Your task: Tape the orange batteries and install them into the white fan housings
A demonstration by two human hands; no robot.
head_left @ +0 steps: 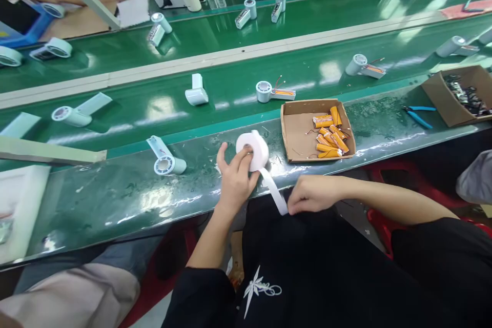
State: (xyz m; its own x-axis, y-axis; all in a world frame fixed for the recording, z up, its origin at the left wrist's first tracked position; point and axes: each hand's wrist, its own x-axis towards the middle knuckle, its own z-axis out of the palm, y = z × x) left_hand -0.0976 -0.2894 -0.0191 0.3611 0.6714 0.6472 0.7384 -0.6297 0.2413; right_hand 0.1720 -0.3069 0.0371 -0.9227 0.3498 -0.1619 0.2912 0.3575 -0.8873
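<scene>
My left hand (235, 178) grips a white tape roll (254, 149) at the front edge of the green workbench (126, 192). A white tape strip (273, 190) runs from the roll down to my right hand (313, 193), which pinches its free end over my lap. A small cardboard tray (299, 133) with several orange battery cells (329, 136) lies just right of the roll. A pale blue fan housing (166, 159) lies on the bench to the left of my left hand.
Several more fan housings (273, 92) ride the green conveyor belt (230, 82) behind the bench. Blue cutters (418, 115) and a cardboard box of dark parts (459, 95) sit at the right. A white foam block (19, 205) lies far left. Other people sit on both sides.
</scene>
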